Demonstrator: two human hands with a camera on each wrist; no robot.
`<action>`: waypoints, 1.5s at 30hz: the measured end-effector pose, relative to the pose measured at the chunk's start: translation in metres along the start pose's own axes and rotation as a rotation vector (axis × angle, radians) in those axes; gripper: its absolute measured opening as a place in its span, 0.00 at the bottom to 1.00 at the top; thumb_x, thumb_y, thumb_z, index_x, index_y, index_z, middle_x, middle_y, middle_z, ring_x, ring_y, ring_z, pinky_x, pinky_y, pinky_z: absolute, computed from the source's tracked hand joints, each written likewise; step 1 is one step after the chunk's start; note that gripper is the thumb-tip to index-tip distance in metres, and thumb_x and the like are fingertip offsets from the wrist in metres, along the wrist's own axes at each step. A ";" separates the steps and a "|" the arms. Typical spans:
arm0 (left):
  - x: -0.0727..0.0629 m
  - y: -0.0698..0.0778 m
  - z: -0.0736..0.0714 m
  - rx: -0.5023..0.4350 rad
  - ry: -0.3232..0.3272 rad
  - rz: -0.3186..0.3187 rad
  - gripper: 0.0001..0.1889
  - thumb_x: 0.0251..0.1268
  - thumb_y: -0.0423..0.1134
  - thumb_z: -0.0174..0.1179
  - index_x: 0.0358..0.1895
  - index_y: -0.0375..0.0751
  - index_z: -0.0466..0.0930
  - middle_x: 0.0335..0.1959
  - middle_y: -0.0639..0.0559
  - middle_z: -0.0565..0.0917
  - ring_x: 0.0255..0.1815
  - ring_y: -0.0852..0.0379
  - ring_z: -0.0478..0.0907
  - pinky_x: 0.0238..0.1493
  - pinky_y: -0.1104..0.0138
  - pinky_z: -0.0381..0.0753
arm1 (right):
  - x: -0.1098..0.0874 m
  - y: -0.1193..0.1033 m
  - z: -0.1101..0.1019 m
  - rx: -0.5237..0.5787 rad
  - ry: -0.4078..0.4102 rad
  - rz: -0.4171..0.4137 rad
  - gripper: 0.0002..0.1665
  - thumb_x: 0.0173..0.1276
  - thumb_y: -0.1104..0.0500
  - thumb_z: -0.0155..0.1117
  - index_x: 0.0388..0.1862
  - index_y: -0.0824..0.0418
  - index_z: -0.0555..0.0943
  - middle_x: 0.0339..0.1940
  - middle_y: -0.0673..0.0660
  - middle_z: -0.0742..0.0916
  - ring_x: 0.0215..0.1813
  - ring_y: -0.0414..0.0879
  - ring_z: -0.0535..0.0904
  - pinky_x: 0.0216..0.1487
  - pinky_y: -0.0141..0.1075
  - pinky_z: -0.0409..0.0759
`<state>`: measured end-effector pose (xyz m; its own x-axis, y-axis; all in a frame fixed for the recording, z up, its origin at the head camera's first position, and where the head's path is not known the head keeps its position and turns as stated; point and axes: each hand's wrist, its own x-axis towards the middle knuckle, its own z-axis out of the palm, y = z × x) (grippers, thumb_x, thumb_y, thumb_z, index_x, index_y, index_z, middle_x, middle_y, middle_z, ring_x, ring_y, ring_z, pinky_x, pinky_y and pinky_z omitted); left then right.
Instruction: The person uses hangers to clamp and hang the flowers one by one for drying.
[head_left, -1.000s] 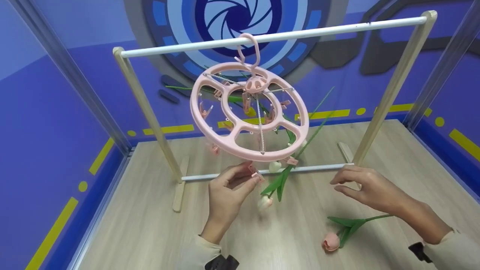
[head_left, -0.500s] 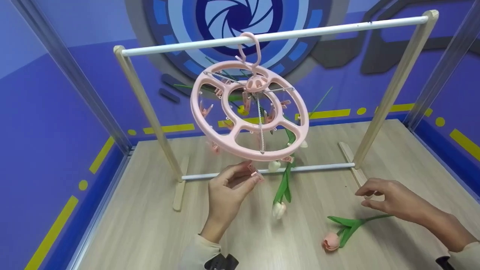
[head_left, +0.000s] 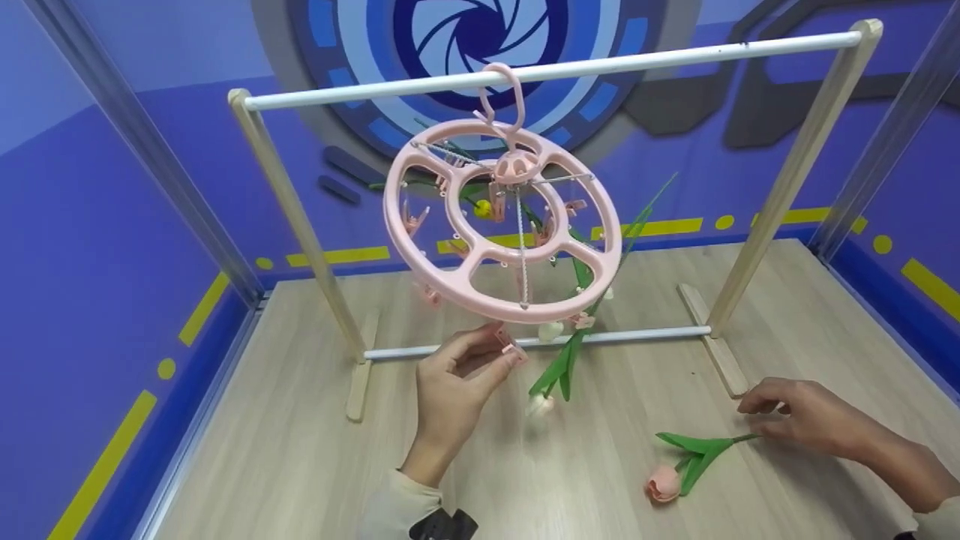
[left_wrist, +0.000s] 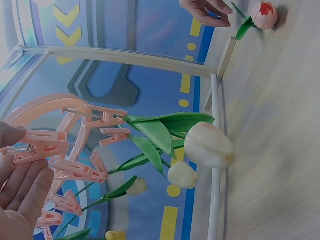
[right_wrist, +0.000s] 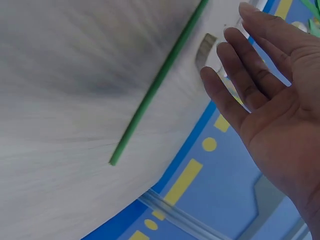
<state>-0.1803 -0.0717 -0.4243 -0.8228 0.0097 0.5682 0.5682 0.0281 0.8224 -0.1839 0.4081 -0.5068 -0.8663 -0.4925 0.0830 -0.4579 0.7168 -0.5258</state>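
My left hand (head_left: pixel 452 409) pinches a pink clothespin (head_left: pixel 513 347) at the near rim of a round pink clip hanger (head_left: pixel 491 301). In the left wrist view this clothespin (left_wrist: pixel 44 145) sits between thumb and fingers, with nothing in its jaws. My right hand (head_left: pixel 821 421) hovers over the table at the stem end of a pink tulip (head_left: pixel 664 482) lying there. Its fingers are loosely bent, and in the right wrist view the green stem (right_wrist: pixel 155 87) runs beside them, apart from the hand. A white tulip (head_left: pixel 541 405) hangs head down from another clothespin (left_wrist: pixel 107 116).
The hanger hooks over the white top bar (head_left: pixel 660 63) of a wooden-legged rack. Further clothespins hold more tulips, including a white one (left_wrist: pixel 182 175) and a yellow one (head_left: pixel 482 208). A lower white bar (head_left: pixel 645 334) spans the rack's feet. Blue printed walls (head_left: pixel 172 150) enclose the table.
My right hand has moved right and down, from beside the rack to the pink tulip's stem end. The hanging white tulip swings to and fro. My left hand keeps its pinch on the clothespin.
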 end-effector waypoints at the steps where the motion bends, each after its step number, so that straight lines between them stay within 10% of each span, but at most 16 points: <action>1: 0.000 0.000 0.000 -0.003 -0.001 0.000 0.19 0.61 0.30 0.78 0.55 0.34 0.88 0.48 0.47 0.90 0.48 0.48 0.89 0.52 0.59 0.90 | -0.002 0.003 0.002 0.005 0.011 -0.010 0.14 0.58 0.67 0.83 0.42 0.59 0.88 0.39 0.48 0.88 0.42 0.33 0.82 0.38 0.34 0.86; 26: -0.001 0.002 0.000 0.032 0.003 -0.048 0.19 0.62 0.32 0.78 0.56 0.38 0.89 0.46 0.50 0.90 0.47 0.51 0.90 0.52 0.60 0.90 | -0.020 0.029 0.009 0.024 0.041 -0.013 0.19 0.53 0.73 0.80 0.31 0.51 0.84 0.33 0.41 0.83 0.36 0.30 0.77 0.31 0.28 0.79; 35: -0.001 0.000 0.001 -0.003 0.009 -0.015 0.19 0.62 0.31 0.78 0.56 0.36 0.89 0.47 0.48 0.90 0.47 0.49 0.90 0.52 0.60 0.90 | -0.020 0.017 0.005 0.093 0.002 0.093 0.16 0.59 0.73 0.76 0.35 0.54 0.82 0.35 0.43 0.84 0.37 0.33 0.78 0.33 0.29 0.79; 45: -0.001 0.001 0.000 0.033 0.020 0.031 0.19 0.62 0.33 0.78 0.57 0.40 0.89 0.48 0.52 0.90 0.48 0.51 0.90 0.53 0.60 0.90 | -0.004 -0.012 -0.007 0.191 0.006 -0.020 0.13 0.67 0.74 0.72 0.42 0.57 0.87 0.39 0.48 0.89 0.42 0.33 0.83 0.41 0.24 0.83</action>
<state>-0.1792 -0.0722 -0.4240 -0.8044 -0.0089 0.5941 0.5925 0.0614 0.8032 -0.1766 0.4045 -0.4948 -0.8588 -0.5025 0.0995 -0.4292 0.5998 -0.6753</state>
